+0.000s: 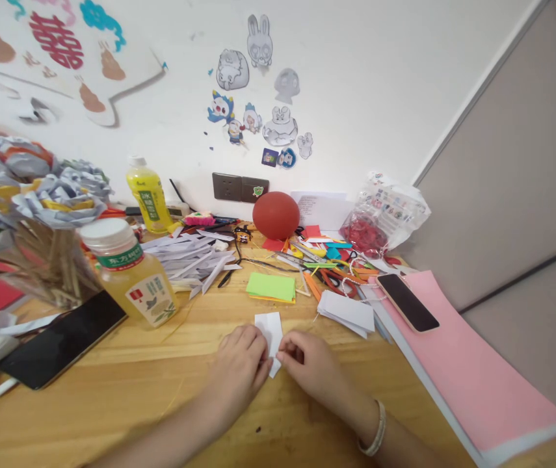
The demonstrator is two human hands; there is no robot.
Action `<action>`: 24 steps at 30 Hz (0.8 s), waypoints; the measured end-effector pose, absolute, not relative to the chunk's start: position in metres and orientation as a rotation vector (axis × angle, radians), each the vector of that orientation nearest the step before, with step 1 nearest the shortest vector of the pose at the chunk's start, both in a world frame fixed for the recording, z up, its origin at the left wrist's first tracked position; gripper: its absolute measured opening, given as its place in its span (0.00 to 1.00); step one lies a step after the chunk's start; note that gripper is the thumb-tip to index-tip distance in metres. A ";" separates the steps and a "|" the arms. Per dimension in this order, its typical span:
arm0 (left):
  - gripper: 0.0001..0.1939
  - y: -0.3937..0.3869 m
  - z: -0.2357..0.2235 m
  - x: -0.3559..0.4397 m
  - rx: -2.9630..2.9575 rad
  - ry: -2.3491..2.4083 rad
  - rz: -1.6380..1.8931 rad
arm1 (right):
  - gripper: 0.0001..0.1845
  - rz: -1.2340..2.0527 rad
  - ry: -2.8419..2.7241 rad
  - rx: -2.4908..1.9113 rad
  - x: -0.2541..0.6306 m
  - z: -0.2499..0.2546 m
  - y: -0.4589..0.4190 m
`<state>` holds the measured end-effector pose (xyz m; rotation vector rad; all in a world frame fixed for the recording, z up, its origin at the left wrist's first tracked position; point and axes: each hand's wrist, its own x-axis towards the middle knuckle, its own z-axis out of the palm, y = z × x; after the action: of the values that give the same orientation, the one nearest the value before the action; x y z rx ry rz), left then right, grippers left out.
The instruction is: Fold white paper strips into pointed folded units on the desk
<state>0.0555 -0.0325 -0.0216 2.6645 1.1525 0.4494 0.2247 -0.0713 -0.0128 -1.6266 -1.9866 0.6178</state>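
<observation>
A small piece of white paper point(272, 330) stands between my hands on the wooden table, showing a crease down its length. My left hand point(241, 354) is closed on its left side, thumb and fingers pressed together near the lower part. At the opposite edge, my right hand point(309, 361) pinches the paper with thumb and forefinger, its other fingers curled. Beyond the hands lies a stack of green and yellow paper slips point(271, 286). A stack of white paper slips point(346, 313) rests to the right.
Left are a large drink bottle point(134, 276), a black phone point(66, 338) and paper flowers point(58, 195). Paper strips point(192, 257), a red balloon point(276, 216) and scissors point(336, 281) crowd the back. Another phone point(408, 302) lies on pink paper point(473, 364) at right.
</observation>
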 end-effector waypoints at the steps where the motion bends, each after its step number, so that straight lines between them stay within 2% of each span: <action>1: 0.04 -0.032 -0.021 0.055 2.661 1.150 0.441 | 0.08 0.605 -2.085 -1.563 0.229 -0.009 -0.073; 5: 0.03 -0.032 -0.020 0.055 2.641 1.126 0.461 | 0.11 0.458 -2.534 -1.234 0.241 0.005 -0.079; 8: 0.03 -0.032 -0.021 0.055 2.632 1.118 0.507 | 0.11 0.319 -2.669 -1.207 0.241 0.006 -0.083; 24: 0.02 -0.032 -0.024 0.055 2.671 1.143 0.497 | 0.12 -0.020 -2.648 -1.409 0.251 0.006 -0.077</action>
<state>0.0553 -0.0317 -0.0240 2.6710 1.1432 0.4974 0.2512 -0.0772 0.0064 -1.4085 -2.6479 -0.0199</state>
